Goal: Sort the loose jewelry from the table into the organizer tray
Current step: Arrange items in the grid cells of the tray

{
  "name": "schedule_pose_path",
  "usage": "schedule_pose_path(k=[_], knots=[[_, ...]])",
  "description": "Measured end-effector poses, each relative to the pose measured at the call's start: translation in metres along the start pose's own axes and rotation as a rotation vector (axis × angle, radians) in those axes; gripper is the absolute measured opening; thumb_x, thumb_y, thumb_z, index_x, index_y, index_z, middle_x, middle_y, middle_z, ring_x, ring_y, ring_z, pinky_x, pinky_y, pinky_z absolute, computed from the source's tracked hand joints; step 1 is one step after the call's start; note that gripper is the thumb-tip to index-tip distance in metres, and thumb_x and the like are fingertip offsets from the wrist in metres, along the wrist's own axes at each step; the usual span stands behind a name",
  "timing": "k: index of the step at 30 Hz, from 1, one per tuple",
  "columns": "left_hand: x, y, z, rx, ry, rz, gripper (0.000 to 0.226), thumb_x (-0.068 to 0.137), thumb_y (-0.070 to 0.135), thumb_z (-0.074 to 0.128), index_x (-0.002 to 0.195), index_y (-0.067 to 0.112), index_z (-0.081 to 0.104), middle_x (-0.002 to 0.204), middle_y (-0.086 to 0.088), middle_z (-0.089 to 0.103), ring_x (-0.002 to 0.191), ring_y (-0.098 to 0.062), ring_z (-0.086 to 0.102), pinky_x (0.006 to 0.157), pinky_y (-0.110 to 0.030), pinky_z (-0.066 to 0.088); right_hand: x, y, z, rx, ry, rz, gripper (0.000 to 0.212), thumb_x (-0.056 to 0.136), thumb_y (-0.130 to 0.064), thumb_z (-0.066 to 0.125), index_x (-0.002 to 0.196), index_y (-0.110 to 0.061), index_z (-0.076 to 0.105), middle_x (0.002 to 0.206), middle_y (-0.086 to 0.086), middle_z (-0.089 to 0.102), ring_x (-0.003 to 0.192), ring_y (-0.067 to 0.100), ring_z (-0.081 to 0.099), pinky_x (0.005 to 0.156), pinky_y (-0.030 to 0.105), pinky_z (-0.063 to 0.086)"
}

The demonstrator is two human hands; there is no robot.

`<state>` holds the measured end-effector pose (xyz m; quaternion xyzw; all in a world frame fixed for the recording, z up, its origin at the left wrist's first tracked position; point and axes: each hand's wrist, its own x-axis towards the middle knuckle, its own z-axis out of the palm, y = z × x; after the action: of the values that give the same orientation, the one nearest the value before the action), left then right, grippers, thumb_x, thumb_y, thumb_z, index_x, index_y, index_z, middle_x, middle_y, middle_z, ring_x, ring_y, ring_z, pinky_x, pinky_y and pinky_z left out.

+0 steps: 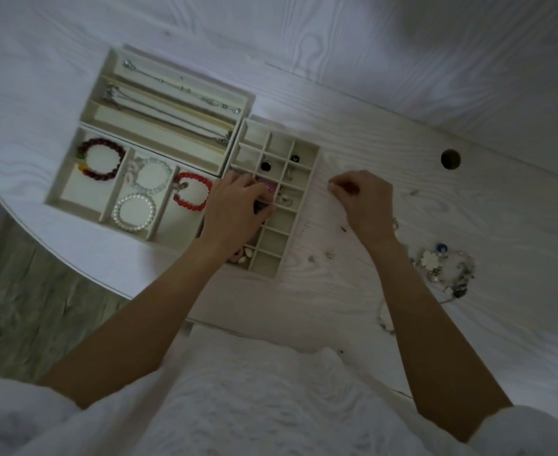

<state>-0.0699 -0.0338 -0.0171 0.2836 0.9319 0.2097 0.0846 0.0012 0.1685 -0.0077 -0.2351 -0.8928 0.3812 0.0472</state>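
A beige grid tray (315, 166) with many small cells lies in the middle of the white table. Some cells hold small pieces, among them a black stud (265, 166) and a pink piece (270, 186). My left hand (238, 205) reaches into the tray's left cells, fingers curled round a small dark piece (260, 205). My right hand (361, 200) hovers just right of the tray with fingers curled; whether it pinches something tiny is too dim to tell. A heap of loose jewelry (442, 268) with a white flower charm lies to the right, beside my right forearm.
A bracelet tray (57, 195) at left holds dark red, clear, pearl and red bracelets. Behind it a long tray (248, 100) holds chains. Small loose bits (328, 255) dot the table near the grid tray. A round cable hole (450, 158) sits at back right. The table's curved edge runs lower left.
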Motion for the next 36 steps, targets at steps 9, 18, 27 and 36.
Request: schedule_pose_path(k=[9,18,27,36], knots=[[-0.004,0.000,0.003,-0.025,0.033,-0.011,0.015,0.072,0.026,0.079,0.081,0.017,0.071,0.082,-0.003,0.065,0.083,-0.029,0.055,0.074,-0.035,0.042,0.051,-0.037,0.013,-0.186,-0.063,-0.094,0.010,0.082,-0.020,0.069,0.090,-0.016,0.074,0.089,-0.001,0.068,0.088,0.015,0.059,0.071,0.028,0.047],[-0.006,-0.002,0.006,-0.052,0.057,-0.039,0.014,0.072,0.025,0.079,0.081,0.018,0.072,0.083,-0.002,0.066,0.084,-0.029,0.056,0.076,-0.035,0.042,0.056,-0.035,0.021,-0.550,-0.069,-0.146,0.022,0.091,-0.024,0.058,0.097,-0.008,0.072,0.101,0.008,0.052,0.096,0.023,0.044,0.074,0.026,0.033],[-0.007,-0.001,0.006,-0.045,0.053,-0.034,0.014,0.072,0.025,0.079,0.082,0.017,0.071,0.084,-0.003,0.065,0.087,-0.029,0.057,0.077,-0.036,0.043,0.060,-0.041,0.028,-0.596,-0.116,-0.141,0.017,0.086,-0.014,0.058,0.091,-0.015,0.075,0.099,0.007,0.055,0.095,0.023,0.047,0.073,0.025,0.032],[-0.007,-0.001,0.006,-0.044,0.051,-0.038,0.014,0.074,0.026,0.078,0.083,0.017,0.071,0.086,-0.003,0.066,0.086,-0.028,0.057,0.076,-0.035,0.042,0.048,-0.034,0.038,-0.500,0.025,0.024,0.019,0.088,-0.024,0.059,0.093,-0.014,0.074,0.100,0.007,0.057,0.096,0.024,0.048,0.078,0.028,0.034]])
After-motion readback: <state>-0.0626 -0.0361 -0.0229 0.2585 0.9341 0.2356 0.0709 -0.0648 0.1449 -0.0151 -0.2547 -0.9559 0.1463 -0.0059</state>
